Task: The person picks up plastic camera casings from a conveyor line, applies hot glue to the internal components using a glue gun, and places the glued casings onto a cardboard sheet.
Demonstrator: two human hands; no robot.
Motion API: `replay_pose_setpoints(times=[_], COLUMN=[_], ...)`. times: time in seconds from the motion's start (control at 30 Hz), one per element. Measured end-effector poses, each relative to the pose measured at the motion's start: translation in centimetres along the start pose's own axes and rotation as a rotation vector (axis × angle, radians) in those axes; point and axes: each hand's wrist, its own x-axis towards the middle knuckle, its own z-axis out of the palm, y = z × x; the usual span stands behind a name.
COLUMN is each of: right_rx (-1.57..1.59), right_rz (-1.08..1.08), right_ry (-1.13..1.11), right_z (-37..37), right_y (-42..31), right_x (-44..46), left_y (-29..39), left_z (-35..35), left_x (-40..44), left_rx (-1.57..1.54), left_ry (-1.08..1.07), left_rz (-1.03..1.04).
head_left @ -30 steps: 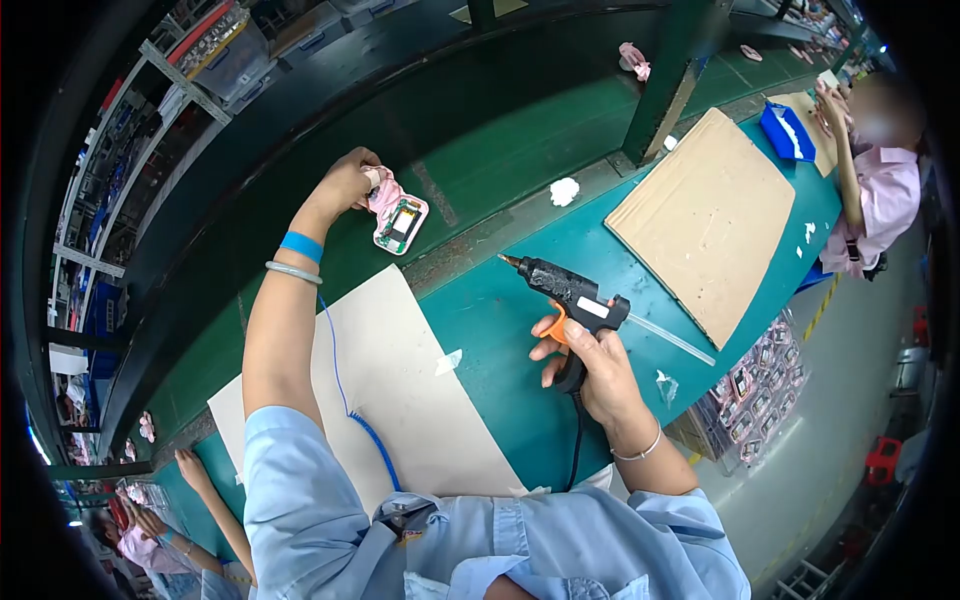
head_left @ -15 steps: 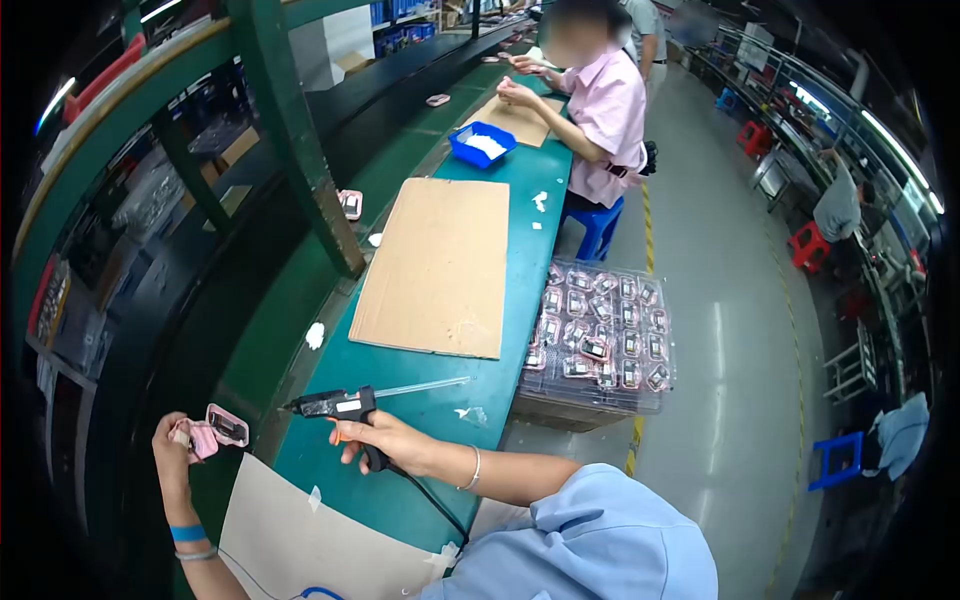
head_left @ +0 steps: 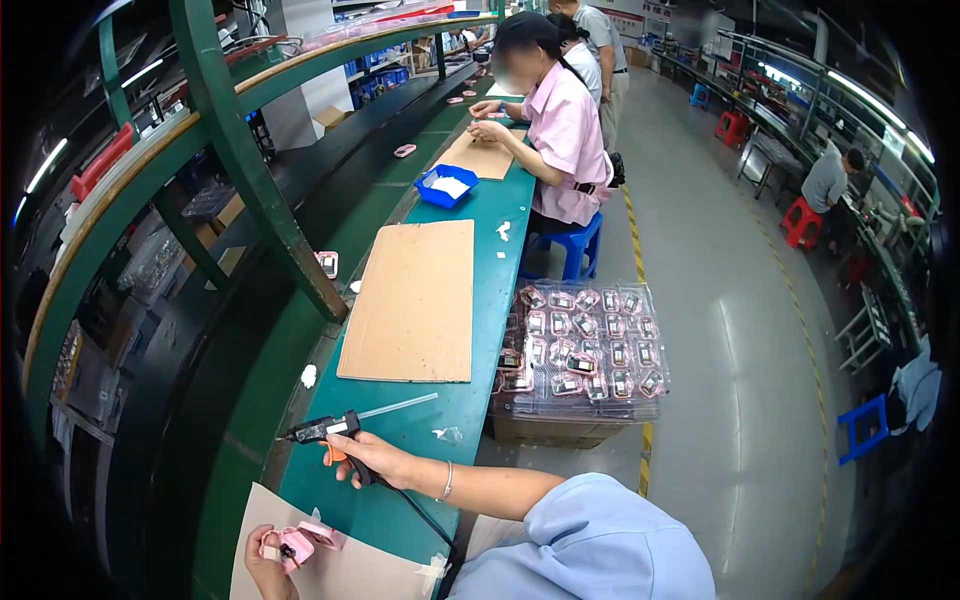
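Note:
My right hand (head_left: 376, 460) grips a black hot glue gun (head_left: 328, 428) with an orange trigger. A clear glue stick (head_left: 400, 404) sticks out of its back, and the nozzle points left, over the bench edge. Low at the left, my left hand (head_left: 264, 566) has its fingers closed on a small pink plastic case (head_left: 324, 534). The case is hinged apart into two parts, with a dark piece inside the nearer one. It is held above a pale sheet (head_left: 375, 575) taped to the bench. A large cardboard sheet (head_left: 410, 305) lies farther up the green bench.
Trays of pink-edged cases (head_left: 585, 345) sit on a carton to the right. A blue bin (head_left: 447, 186) with white material stands beside a seated co-worker in pink (head_left: 565, 130). A green post (head_left: 260, 190) rises at the left, beside the sunken green belt (head_left: 240, 435).
My left hand has brought the pink case rightward and down, from beyond the bench edge to over the pale sheet. The glue gun stays in my right hand. The view has shifted.

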Motion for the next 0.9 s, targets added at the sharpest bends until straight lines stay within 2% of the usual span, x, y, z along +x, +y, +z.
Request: replay_pose_setpoints(times=[0.17, 0.33, 0.5, 0.6, 0.67, 0.77, 0.83, 0.9], right_rx=[-0.031, -0.079, -0.139, -0.161, -0.18, -0.245, -0.289, -0.345], right_rz=[-0.008, -0.005, 0.012, 0.042, 0.027, 0.108, 0.047, 0.064], right_ry=[0.019, -0.01, 0.019, 0.043, 0.044, 0.078, 0.157, 0.081], right_z=[0.4, 0.1, 0.3, 0.5, 1.0, 1.5, 3.1, 4.6], right_y=[-0.1, 0.4, 0.6, 0.3, 0.3, 0.3, 0.6, 0.9], right_x=[-0.3, 0.0, 0.2, 0.1, 0.0, -0.2, -0.5, -1.0], left_y=[-4.3, -5.7, -2.3, -1.8, -2.9, -2.5, -3.2, -3.2], left_z=[-1.0, -1.2, 1.6, 2.0, 1.4, 1.4, 0.7, 0.4], left_x=[-1.2, -2.2, -4.2, -3.7, -3.7, -4.0, -4.0, -4.1], left_rx=[-0.028, -0.038, -0.304, -0.317, -0.375, -0.5, -0.529, -0.566], left_ry=[0.062, 0.14, 0.226, 0.287, 0.264, 0.148, 0.14, 0.1], left_rz=[-0.136, -0.145, -0.221, -0.326, -0.105, -0.068, -0.073, -0.036])
